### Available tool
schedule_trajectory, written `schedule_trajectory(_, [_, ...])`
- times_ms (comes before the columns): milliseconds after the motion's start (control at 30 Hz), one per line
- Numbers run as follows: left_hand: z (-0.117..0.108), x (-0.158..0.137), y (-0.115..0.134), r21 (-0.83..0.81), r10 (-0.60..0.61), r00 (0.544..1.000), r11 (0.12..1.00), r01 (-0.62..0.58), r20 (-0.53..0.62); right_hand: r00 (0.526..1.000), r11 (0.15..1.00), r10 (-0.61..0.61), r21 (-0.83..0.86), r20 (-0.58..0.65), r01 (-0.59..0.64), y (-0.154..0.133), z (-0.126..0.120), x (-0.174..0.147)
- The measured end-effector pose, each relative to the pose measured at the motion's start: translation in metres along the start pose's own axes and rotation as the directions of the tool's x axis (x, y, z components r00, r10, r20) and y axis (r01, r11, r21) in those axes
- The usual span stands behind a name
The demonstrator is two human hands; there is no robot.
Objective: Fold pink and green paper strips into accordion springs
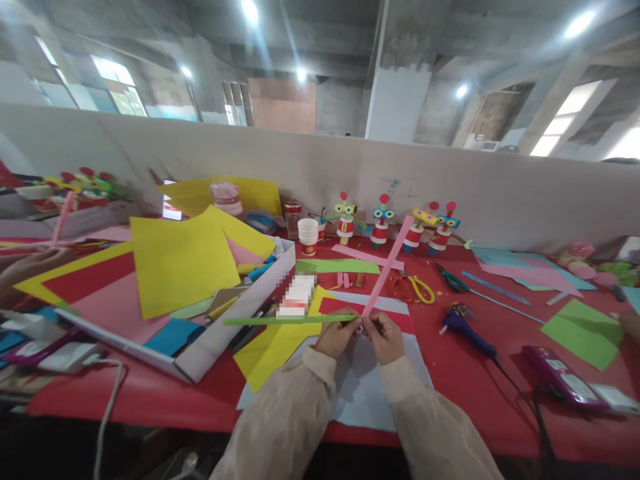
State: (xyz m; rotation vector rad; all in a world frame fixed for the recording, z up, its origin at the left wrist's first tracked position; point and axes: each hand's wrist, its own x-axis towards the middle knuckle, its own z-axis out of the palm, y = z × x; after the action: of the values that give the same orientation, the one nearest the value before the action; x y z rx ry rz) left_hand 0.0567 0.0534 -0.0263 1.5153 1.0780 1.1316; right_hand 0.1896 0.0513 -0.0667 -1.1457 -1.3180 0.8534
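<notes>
A long green paper strip [280,321] reaches out to the left from the fingers of my left hand [336,332]. A pink paper strip [389,267] slants up and to the right from where my right hand [384,338] pinches it. The two strips meet at their near ends between my fingertips; the fingers hide the joint itself. Both hands are closed, side by side and nearly touching. Beneath them lie grey-white sheets [360,393] and a yellow sheet [270,360] on the red table [450,413].
On the left, a white box [235,317] holds coloured paper. Several paper-cup robot figures [345,225] line the back, near stacked cups [309,237]. Scissors [423,290], pliers [453,278], a glue gun [467,333] and a purple power strip [565,380] lie right. Another person's hand [37,263] shows far left.
</notes>
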Motion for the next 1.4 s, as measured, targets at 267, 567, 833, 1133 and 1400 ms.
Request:
schedule_trajectory(267, [0.004, 0.003, -0.013, 0.036, 0.003, 0.996, 0.999, 0.0, -0.093, 0.999, 0.997, 0.045, 0.059, 0.01, -0.045, 0.002, 0.001, 0.004])
schedule_trajectory(567, [0.005, 0.003, -0.016, -0.005, 0.029, 0.997, 1.0, -0.03, -0.075, 0.997, 0.981, 0.075, 0.178, 0.011, -0.075, 0.0, 0.002, 0.003])
schedule_trajectory(833, [0.004, 0.006, -0.021, -0.119, -0.012, 0.999, 0.993, 0.007, -0.046, 0.992, 0.953, 0.123, 0.283, -0.027, -0.11, 0.005, 0.003, 0.005])
schedule_trajectory(1133, [0.005, 0.009, -0.022, -0.258, -0.053, 0.999, 0.965, 0.053, 0.008, 0.989, 0.958, 0.133, 0.264, -0.07, -0.11, -0.002, 0.007, 0.005])
schedule_trajectory(1400, [0.005, 0.01, -0.027, -0.272, -0.101, 0.995, 0.958, 0.094, -0.011, 0.988, 0.983, 0.119, 0.151, -0.1, -0.103, -0.012, 0.007, -0.002])
